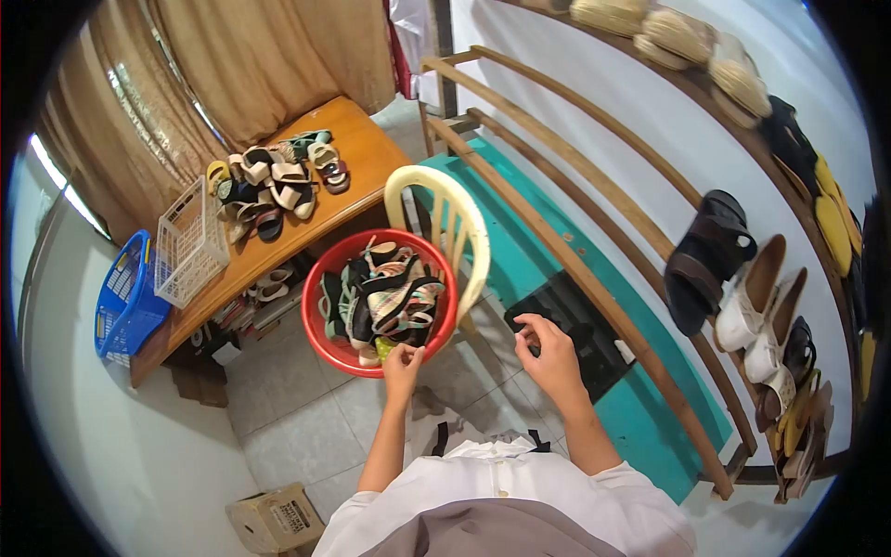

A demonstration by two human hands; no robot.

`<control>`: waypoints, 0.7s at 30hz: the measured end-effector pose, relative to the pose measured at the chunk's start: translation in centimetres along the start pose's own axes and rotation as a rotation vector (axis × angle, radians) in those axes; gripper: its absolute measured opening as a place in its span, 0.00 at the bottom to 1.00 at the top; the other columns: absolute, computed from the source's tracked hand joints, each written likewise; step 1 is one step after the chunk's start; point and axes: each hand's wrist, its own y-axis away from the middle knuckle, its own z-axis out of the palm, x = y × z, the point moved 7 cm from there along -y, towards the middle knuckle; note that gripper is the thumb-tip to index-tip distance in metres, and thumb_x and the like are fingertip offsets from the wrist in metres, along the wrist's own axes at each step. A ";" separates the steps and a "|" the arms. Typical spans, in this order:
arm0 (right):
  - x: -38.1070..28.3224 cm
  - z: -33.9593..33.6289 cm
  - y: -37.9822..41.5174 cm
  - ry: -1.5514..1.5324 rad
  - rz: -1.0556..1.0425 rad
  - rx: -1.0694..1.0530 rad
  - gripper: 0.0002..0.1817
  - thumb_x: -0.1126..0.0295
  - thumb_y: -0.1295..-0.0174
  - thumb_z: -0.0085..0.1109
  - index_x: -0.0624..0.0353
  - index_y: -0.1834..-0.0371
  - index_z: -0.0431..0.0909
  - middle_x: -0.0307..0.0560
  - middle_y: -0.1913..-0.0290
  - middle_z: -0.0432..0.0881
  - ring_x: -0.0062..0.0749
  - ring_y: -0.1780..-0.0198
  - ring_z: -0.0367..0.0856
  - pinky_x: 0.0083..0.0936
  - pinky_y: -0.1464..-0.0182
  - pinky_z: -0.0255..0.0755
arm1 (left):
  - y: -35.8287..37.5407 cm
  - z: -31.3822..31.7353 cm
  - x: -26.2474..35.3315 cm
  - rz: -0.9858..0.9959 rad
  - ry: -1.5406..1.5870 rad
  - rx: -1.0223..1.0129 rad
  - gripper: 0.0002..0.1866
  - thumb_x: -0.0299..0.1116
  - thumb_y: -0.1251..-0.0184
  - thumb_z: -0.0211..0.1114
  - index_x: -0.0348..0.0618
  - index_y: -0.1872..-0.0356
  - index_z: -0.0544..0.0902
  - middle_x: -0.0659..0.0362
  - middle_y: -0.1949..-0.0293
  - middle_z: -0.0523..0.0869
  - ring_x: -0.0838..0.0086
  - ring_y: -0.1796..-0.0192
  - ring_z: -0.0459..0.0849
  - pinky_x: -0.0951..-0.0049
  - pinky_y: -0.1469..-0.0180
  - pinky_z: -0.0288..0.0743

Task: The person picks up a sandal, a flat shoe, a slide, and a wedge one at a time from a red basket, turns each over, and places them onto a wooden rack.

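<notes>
A red basin (316, 336) full of sandals rests at the cream plastic chair (473, 223). My left hand (402, 369) is at the basin's near rim, its fingers pinched together beside something yellow-green (383, 348); what they hold, if anything, is too small to make out. Patterned wedge sandals (394, 297) lie on top of the heap in the basin. To the right of the basin, my right hand (549, 357) hangs over the floor with thumb and fingers curved and apart, holding nothing.
A wooden table (357, 139) bears a pile of sandals (269, 186) and a white crate (190, 243). A blue basket (135, 297) stands at its left end. On the right, wooden racks (594, 278) hold shoes. A cardboard box (276, 518) sits on the floor.
</notes>
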 end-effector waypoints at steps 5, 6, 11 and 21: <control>-3.3 7.1 -3.4 -0.007 -0.038 -0.069 0.12 0.74 0.47 0.56 0.57 0.58 0.74 0.47 0.70 0.79 0.34 0.69 0.80 0.28 0.64 0.73 | -5.7 -6.5 -4.7 -0.047 -0.031 0.104 0.11 0.33 0.44 0.65 0.38 0.78 0.75 0.64 0.84 0.72 0.81 0.80 0.71 0.79 0.75 0.65; -4.0 8.5 -4.1 -0.012 -0.050 -0.080 0.11 0.74 0.47 0.56 0.57 0.59 0.74 0.47 0.70 0.79 0.34 0.69 0.80 0.28 0.64 0.73 | -7.1 -7.5 -5.0 -0.059 0.007 0.119 0.10 0.32 0.45 0.65 0.38 0.77 0.75 0.64 0.84 0.73 0.81 0.79 0.71 0.79 0.75 0.65; -7.2 14.3 -7.0 -0.012 -0.075 -0.118 0.10 0.75 0.47 0.56 0.58 0.60 0.75 0.47 0.70 0.79 0.35 0.70 0.80 0.28 0.64 0.73 | -14.4 -11.6 -10.5 -0.112 -0.004 0.054 0.05 0.28 0.45 0.62 0.40 0.69 0.77 0.65 0.79 0.76 0.83 0.75 0.73 0.81 0.71 0.68; -7.9 18.9 -8.2 0.013 0.011 -0.086 0.09 0.77 0.49 0.57 0.61 0.63 0.76 0.47 0.70 0.79 0.34 0.69 0.80 0.27 0.63 0.72 | -21.4 -14.7 -25.6 -0.390 -0.345 -0.032 0.28 0.32 0.58 0.69 0.36 0.53 0.70 0.49 0.60 0.81 0.59 0.56 0.80 0.66 0.52 0.72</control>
